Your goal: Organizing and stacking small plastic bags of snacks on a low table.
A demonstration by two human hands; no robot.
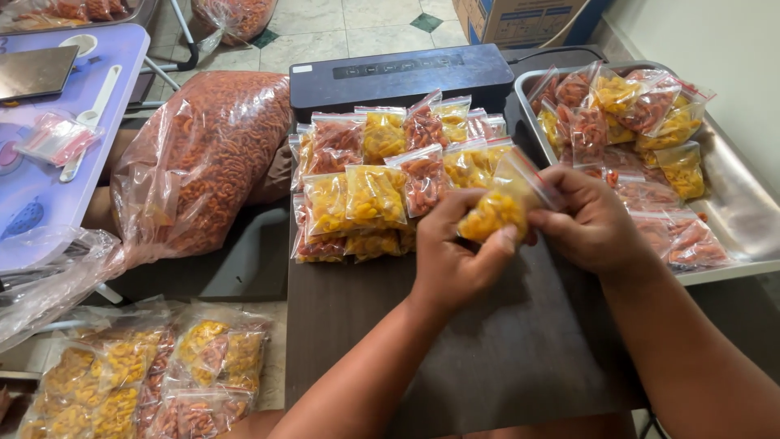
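Both hands, left hand (455,252) and right hand (589,223), have fingers clamped on a small yellow snack packet (500,207), hiding its lower edge; packet pile (382,183) lies just beyond on the worktop (487,358).

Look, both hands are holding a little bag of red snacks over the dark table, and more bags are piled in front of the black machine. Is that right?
Almost. The head view shows the small bag held by the left hand and right hand is filled with yellow snacks, not red ones. The rest holds: it is over the dark table, with more bags piled in front of the black machine.
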